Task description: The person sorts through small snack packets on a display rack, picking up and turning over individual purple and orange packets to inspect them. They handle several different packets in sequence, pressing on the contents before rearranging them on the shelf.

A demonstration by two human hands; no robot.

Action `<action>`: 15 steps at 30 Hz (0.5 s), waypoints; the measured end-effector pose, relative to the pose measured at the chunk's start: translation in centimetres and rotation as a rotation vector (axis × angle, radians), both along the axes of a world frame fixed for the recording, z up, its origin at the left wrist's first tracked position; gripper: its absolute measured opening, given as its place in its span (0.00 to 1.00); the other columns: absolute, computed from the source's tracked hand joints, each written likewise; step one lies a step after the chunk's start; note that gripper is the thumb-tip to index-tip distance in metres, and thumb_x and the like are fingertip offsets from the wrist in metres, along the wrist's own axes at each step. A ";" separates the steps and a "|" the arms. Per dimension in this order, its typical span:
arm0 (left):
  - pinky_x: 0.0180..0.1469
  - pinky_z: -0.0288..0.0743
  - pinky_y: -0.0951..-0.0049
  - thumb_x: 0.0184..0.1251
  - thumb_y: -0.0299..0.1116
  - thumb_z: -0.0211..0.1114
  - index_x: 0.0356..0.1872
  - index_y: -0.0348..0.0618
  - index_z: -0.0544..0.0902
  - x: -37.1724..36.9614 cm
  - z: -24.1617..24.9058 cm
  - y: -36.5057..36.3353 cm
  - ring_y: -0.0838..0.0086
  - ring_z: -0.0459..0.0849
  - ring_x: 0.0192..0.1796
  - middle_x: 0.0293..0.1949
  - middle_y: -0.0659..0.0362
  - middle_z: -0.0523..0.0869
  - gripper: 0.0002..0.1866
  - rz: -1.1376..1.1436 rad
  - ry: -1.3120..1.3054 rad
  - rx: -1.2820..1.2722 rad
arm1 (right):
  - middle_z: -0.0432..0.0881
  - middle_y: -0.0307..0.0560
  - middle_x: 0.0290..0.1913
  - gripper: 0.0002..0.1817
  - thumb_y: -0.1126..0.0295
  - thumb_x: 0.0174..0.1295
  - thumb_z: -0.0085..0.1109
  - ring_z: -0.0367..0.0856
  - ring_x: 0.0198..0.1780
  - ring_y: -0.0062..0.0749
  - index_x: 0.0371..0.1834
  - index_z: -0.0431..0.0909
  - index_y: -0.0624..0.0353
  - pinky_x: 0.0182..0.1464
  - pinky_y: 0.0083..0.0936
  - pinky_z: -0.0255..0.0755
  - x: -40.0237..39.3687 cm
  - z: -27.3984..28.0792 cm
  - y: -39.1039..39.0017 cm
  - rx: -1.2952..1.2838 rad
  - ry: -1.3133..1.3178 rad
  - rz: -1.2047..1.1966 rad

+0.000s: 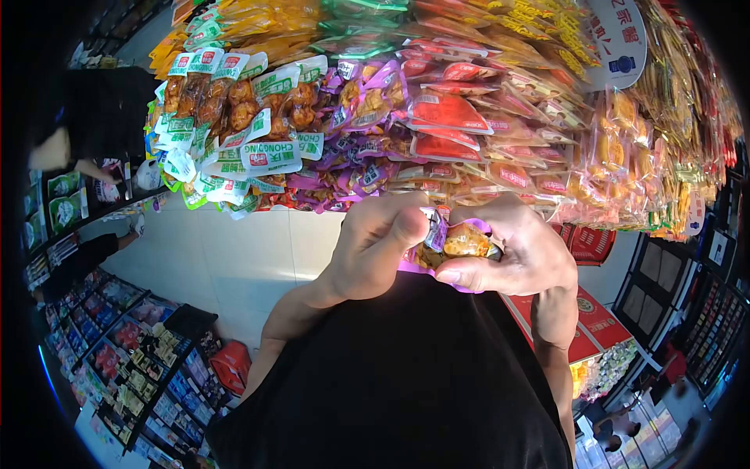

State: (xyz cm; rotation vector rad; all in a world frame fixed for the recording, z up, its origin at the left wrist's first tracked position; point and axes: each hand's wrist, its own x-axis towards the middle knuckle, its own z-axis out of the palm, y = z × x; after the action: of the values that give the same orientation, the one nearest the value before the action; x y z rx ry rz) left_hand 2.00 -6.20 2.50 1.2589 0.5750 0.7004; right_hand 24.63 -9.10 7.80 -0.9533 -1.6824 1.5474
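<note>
Close in front of my chest, both hands hold a small clear snack packet [469, 241] with purple edges and brown food pieces inside. My left hand [369, 248] is closed on its left side, thumb up near the top. From the right, my right hand [522, 248] grips it, with the thumb along the lower edge and fingers behind. Part of the packet is hidden by my hands. Just beyond lie similar purple packets [367, 102] in a heap.
White-and-green packets [262, 155] are piled at the left of the display, red packets [449, 112] further right. A white sign [619, 47] stands among them. Shelves [141, 359] and a red basket [230, 366] are at lower left. Another person's arm [98, 170] reaches toward a shelf.
</note>
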 end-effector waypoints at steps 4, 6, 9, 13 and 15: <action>0.34 0.71 0.76 0.88 0.45 0.53 0.40 0.30 0.85 0.5 -0.4 1.6 0.78 0.80 0.31 0.31 0.56 0.86 0.25 0.086 0.156 0.299 | 0.85 0.57 0.30 0.20 0.58 0.68 0.74 0.85 0.29 0.53 0.46 0.83 0.66 0.34 0.41 0.77 -1.2 0.3 -0.4 0.084 -0.297 -0.111; 0.33 0.71 0.71 0.86 0.40 0.54 0.37 0.31 0.83 1.2 -0.4 1.9 0.73 0.81 0.30 0.29 0.55 0.84 0.21 0.161 0.178 0.325 | 0.84 0.60 0.30 0.24 0.53 0.67 0.73 0.83 0.31 0.63 0.47 0.83 0.67 0.34 0.47 0.75 -2.0 -0.1 -0.3 0.159 -0.568 -0.217; 0.34 0.72 0.68 0.85 0.35 0.56 0.37 0.33 0.84 1.2 -0.9 2.4 0.70 0.81 0.29 0.29 0.54 0.83 0.17 0.251 0.187 0.330 | 0.80 0.56 0.26 0.27 0.53 0.62 0.78 0.79 0.23 0.50 0.46 0.83 0.69 0.30 0.40 0.72 -3.3 -1.0 0.1 0.238 -0.543 -0.348; 0.37 0.75 0.68 0.84 0.36 0.58 0.40 0.35 0.86 1.2 -1.8 4.0 0.68 0.83 0.31 0.31 0.54 0.86 0.15 0.346 0.158 0.365 | 0.82 0.56 0.25 0.27 0.54 0.62 0.79 0.80 0.22 0.44 0.48 0.83 0.69 0.29 0.37 0.74 -4.1 -1.3 1.0 0.181 -0.541 -0.438; 0.42 0.77 0.66 0.81 0.35 0.61 0.43 0.36 0.87 1.1 -2.0 5.4 0.62 0.86 0.37 0.37 0.53 0.88 0.12 0.424 0.231 0.664 | 0.83 0.56 0.25 0.26 0.56 0.62 0.80 0.82 0.22 0.41 0.49 0.84 0.69 0.29 0.35 0.74 -3.9 -1.1 2.0 0.186 -0.563 -0.442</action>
State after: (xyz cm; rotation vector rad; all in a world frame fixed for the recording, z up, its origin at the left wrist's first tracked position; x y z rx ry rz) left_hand 3.11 -0.77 0.48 1.8754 0.8519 1.1690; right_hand 20.73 -7.10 6.66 -1.6308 -1.7719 0.8596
